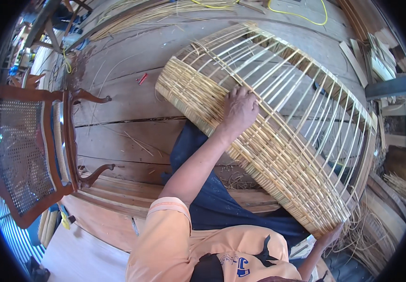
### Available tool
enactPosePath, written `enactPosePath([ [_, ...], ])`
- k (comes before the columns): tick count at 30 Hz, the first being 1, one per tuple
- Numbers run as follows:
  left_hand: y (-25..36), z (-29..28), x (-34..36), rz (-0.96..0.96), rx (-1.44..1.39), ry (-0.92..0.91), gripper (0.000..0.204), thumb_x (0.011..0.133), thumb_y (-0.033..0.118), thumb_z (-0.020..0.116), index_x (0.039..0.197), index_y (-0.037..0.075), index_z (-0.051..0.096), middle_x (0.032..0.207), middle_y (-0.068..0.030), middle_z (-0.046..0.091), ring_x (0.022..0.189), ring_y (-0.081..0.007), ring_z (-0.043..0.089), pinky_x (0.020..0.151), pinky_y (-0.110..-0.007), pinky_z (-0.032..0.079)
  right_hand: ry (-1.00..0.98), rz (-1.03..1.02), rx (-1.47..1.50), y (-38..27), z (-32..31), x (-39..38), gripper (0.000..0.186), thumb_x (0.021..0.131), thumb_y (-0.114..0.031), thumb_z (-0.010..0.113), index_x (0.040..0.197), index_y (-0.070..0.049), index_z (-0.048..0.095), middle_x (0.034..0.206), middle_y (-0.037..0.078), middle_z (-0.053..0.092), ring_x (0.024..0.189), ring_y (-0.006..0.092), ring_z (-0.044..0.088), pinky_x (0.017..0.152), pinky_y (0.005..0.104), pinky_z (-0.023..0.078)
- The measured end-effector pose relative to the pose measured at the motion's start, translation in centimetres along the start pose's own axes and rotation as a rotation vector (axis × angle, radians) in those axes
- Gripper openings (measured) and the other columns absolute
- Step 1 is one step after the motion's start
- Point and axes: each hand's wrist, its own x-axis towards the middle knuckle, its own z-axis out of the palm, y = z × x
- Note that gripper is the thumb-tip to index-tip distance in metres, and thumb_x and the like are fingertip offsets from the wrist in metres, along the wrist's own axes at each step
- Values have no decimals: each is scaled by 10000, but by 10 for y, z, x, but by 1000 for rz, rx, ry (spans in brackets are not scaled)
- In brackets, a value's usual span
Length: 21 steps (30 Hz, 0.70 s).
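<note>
A large wicker frame [278,160] of pale cane leans across my lap, slanting from far left to near right. Its near side is densely woven, while bare cane spokes cross the open part to a bound far rim. My left hand [241,109] is closed over the upper edge of the weave, fingers curled around the cane strands there. Down at the near right corner, my right hand [331,235] grips the end of the frame, its fingers partly hidden.
A brown wooden chair with a cane-mesh back [22,150] lies tipped at the left. Loose cane strips [151,16] are spread at the back. A small red object [142,78] lies on the plank floor [118,103]. Wood offcuts [382,56] and cane scraps [367,239] line the right.
</note>
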Motion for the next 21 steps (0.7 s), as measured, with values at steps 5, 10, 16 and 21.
enactPosePath([
  [5, 3, -24, 17, -452, -1151, -78, 373, 861, 253, 587, 1146, 13, 591, 1201, -125, 561, 1101, -196, 509, 964, -371, 385, -37, 29, 24, 2, -2, 4, 615, 980, -428, 362, 1334, 73, 410, 1317, 225, 477, 1178, 291, 481, 994, 361, 359],
  [10, -52, -27, 52, -639, -1246, 263, 300, 918, 321, 524, 957, 48, 641, 739, 14, 541, 666, -98, 450, 614, -268, 392, -35, 27, -5, -6, 0, 2, 587, 987, -393, 365, 1333, 79, 404, 1341, 245, 450, 1208, 315, 463, 1016, 371, 340],
  [16, -200, -49, 80, -676, -941, 364, 214, 879, 247, 605, 901, 37, 645, 713, 22, 548, 633, -69, 424, 591, -270, 378, -63, 2, -29, 18, -9, 11, 609, 978, -410, 381, 1354, 69, 379, 1314, 210, 468, 1155, 278, 491, 984, 354, 374],
  [21, -259, -45, 92, -579, -340, 215, 354, 784, 378, 680, 958, 70, 667, 1181, -177, 581, 1158, -263, 490, 977, -376, 357, -32, 107, 89, -5, -2, -1, 630, 971, -417, 391, 1373, 65, 344, 1350, 209, 435, 1181, 287, 478, 998, 373, 371],
])
